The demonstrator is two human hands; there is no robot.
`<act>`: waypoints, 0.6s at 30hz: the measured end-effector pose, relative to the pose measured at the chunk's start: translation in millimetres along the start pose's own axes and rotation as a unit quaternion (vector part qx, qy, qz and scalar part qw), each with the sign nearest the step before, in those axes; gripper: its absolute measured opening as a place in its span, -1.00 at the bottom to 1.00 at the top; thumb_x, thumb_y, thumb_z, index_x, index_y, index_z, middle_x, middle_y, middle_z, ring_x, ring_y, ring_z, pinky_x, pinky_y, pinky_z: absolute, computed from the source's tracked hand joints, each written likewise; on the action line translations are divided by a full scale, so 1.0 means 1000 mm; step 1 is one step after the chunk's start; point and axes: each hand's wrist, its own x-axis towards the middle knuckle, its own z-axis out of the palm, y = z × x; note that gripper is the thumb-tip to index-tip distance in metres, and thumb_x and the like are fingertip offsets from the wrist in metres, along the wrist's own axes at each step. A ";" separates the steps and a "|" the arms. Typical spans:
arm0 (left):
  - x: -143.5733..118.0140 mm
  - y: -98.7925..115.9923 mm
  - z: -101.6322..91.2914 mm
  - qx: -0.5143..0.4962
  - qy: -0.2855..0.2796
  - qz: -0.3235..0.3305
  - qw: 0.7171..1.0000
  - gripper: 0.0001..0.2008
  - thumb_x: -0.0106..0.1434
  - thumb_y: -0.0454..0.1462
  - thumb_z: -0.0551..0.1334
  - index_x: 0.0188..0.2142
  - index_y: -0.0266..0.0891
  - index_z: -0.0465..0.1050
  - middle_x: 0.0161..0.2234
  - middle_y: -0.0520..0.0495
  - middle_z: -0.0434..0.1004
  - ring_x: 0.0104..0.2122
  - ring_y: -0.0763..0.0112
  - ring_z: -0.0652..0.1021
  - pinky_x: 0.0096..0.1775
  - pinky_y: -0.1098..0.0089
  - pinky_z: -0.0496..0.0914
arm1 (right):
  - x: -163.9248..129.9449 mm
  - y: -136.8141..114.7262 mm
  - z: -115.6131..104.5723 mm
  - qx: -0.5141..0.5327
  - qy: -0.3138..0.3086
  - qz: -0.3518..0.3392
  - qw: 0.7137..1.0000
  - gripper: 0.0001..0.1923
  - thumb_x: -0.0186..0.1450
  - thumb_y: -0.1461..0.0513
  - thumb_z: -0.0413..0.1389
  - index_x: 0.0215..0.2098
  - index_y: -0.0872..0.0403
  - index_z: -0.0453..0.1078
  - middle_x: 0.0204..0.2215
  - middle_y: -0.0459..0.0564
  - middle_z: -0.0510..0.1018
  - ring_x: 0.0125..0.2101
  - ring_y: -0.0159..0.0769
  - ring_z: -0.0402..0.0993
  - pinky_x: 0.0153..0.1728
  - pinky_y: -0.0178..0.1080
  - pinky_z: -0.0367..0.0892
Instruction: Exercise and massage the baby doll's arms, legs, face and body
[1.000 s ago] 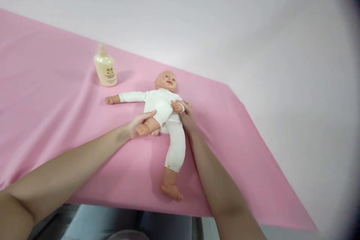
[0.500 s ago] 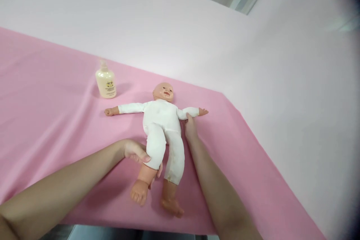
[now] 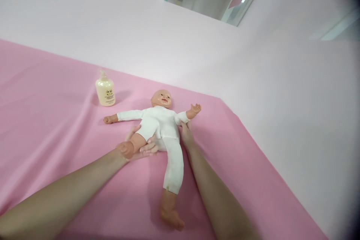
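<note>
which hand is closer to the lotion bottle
Left. The left hand holds the doll's bent leg, below and right of the bottle. The right hand is farther, on the doll's other side.

Left of the left hand (image 3: 139, 145), the pink cloth-covered surface (image 3: 50, 120) lies bare and open, broken only by soft folds. Beyond that hand, the cream-coloured plastic pump bottle (image 3: 105, 91) stands upright, well apart from it, just past the outstretched sleeve of the baby doll in a white suit (image 3: 160, 123). Between the two hands the doll's body and straight leg fill the space. Right of the right hand (image 3: 186, 135), the cloth runs clear to its edge, where the pale pink wall (image 3: 281, 101) closes the way.
</note>
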 end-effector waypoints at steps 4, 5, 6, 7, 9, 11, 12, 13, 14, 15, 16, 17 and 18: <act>0.006 0.005 0.002 -0.044 0.074 0.041 0.995 -0.40 0.21 0.30 0.10 -0.55 -0.16 0.34 -0.76 0.11 -0.02 -0.60 0.38 0.14 -0.26 0.28 0.41 | -0.005 -0.012 0.000 -0.107 -0.070 -0.096 0.987 -0.66 0.32 0.09 0.15 0.04 -0.10 0.54 0.06 0.03 0.54 0.16 -0.03 0.39 0.27 0.08 0.24; 0.007 0.005 0.001 -0.047 0.084 0.042 0.995 -0.40 0.23 0.27 0.11 -0.54 -0.18 0.37 -0.75 0.10 0.01 -0.59 0.39 0.15 -0.27 0.29 0.40 | -0.005 -0.014 0.000 -0.136 -0.087 -0.125 0.979 -0.66 0.32 0.13 0.13 0.03 -0.11 0.56 0.05 0.03 0.52 0.17 -0.02 0.36 0.28 0.09 0.21; 0.009 0.005 0.001 -0.048 0.093 0.038 0.994 -0.40 0.24 0.26 0.13 -0.54 -0.21 0.40 -0.74 0.09 0.05 -0.58 0.39 0.17 -0.28 0.31 0.40 | -0.005 -0.015 -0.001 -0.163 -0.102 -0.150 0.970 -0.65 0.31 0.18 0.11 0.03 -0.11 0.57 0.05 0.03 0.51 0.17 -0.02 0.35 0.29 0.09 0.19; 0.010 0.004 -0.001 -0.047 0.101 0.034 0.993 -0.40 0.25 0.24 0.14 -0.53 -0.24 0.42 -0.74 0.08 0.08 -0.58 0.40 0.19 -0.28 0.32 0.39 | -0.005 -0.015 -0.001 -0.187 -0.113 -0.170 0.961 -0.62 0.30 0.22 0.08 0.03 -0.12 0.58 0.06 0.03 0.51 0.18 -0.03 0.33 0.30 0.09 0.17; 0.012 0.003 -0.004 -0.042 0.114 0.024 0.992 -0.40 0.27 0.21 0.14 -0.52 -0.28 0.46 -0.72 0.06 0.14 -0.58 0.41 0.21 -0.30 0.33 0.38 | -0.004 -0.014 -0.002 -0.221 -0.128 -0.192 0.948 -0.55 0.27 0.30 0.03 0.03 -0.12 0.59 0.06 0.04 0.49 0.17 -0.05 0.33 0.31 0.08 0.15; 0.014 0.001 -0.008 -0.034 0.116 0.014 0.993 -0.39 0.28 0.20 0.13 -0.51 -0.30 0.48 -0.72 0.04 0.17 -0.59 0.40 0.23 -0.32 0.33 0.37 | -0.004 -0.012 -0.003 -0.236 -0.133 -0.196 0.943 -0.51 0.26 0.33 0.01 0.04 -0.12 0.59 0.08 0.04 0.48 0.18 -0.06 0.32 0.31 0.06 0.17; 0.014 0.001 -0.009 -0.031 0.114 0.011 0.993 -0.39 0.28 0.20 0.13 -0.51 -0.31 0.48 -0.72 0.03 0.18 -0.59 0.40 0.24 -0.33 0.33 0.36 | -0.004 -0.011 -0.004 -0.236 -0.132 -0.193 0.943 -0.50 0.26 0.33 0.01 0.05 -0.12 0.59 0.08 0.04 0.47 0.18 -0.07 0.32 0.31 0.05 0.17; 0.014 0.000 -0.010 -0.028 0.110 0.008 0.993 -0.39 0.28 0.19 0.13 -0.51 -0.31 0.49 -0.72 0.03 0.19 -0.59 0.39 0.24 -0.34 0.33 0.35 | -0.003 -0.010 -0.004 -0.232 -0.130 -0.188 0.945 -0.51 0.27 0.33 0.01 0.05 -0.12 0.59 0.08 0.04 0.47 0.19 -0.08 0.31 0.31 0.04 0.17; 0.013 0.000 -0.011 -0.026 0.106 0.007 0.994 -0.39 0.28 0.19 0.14 -0.50 -0.32 0.50 -0.72 0.03 0.19 -0.59 0.39 0.25 -0.34 0.33 0.35 | -0.003 -0.009 -0.004 -0.223 -0.127 -0.181 0.949 -0.52 0.27 0.32 0.02 0.06 -0.12 0.58 0.09 0.03 0.48 0.19 -0.08 0.32 0.31 0.04 0.17; 0.012 0.001 -0.010 -0.025 0.102 0.007 0.994 -0.40 0.28 0.18 0.15 -0.49 -0.33 0.50 -0.72 0.02 0.20 -0.59 0.39 0.26 -0.34 0.32 0.35 | -0.003 -0.009 -0.004 -0.208 -0.122 -0.173 0.955 -0.54 0.28 0.30 0.04 0.06 -0.12 0.57 0.09 0.04 0.48 0.19 -0.08 0.32 0.31 0.04 0.18; 0.011 0.001 -0.010 -0.026 0.097 0.008 0.995 -0.40 0.28 0.18 0.15 -0.48 -0.33 0.51 -0.71 0.02 0.21 -0.58 0.38 0.27 -0.32 0.32 0.35 | -0.003 -0.008 -0.004 -0.190 -0.115 -0.166 0.961 -0.57 0.29 0.26 0.06 0.07 -0.11 0.56 0.09 0.04 0.48 0.19 -0.08 0.33 0.31 0.04 0.20; 0.009 0.002 -0.008 -0.026 0.091 0.007 0.995 -0.41 0.28 0.18 0.16 -0.47 -0.33 0.51 -0.70 0.02 0.22 -0.57 0.37 0.28 -0.30 0.32 0.35 | -0.002 -0.007 -0.004 -0.170 -0.108 -0.159 0.967 -0.60 0.31 0.22 0.09 0.08 -0.09 0.55 0.10 0.05 0.48 0.19 -0.08 0.35 0.30 0.04 0.22; 0.008 0.002 -0.006 -0.027 0.083 0.007 0.996 -0.41 0.28 0.18 0.17 -0.46 -0.33 0.51 -0.70 0.03 0.23 -0.56 0.37 0.30 -0.27 0.31 0.36 | -0.001 -0.007 -0.003 -0.149 -0.101 -0.153 0.972 -0.61 0.32 0.17 0.12 0.09 -0.08 0.53 0.11 0.05 0.49 0.19 -0.07 0.36 0.29 0.05 0.24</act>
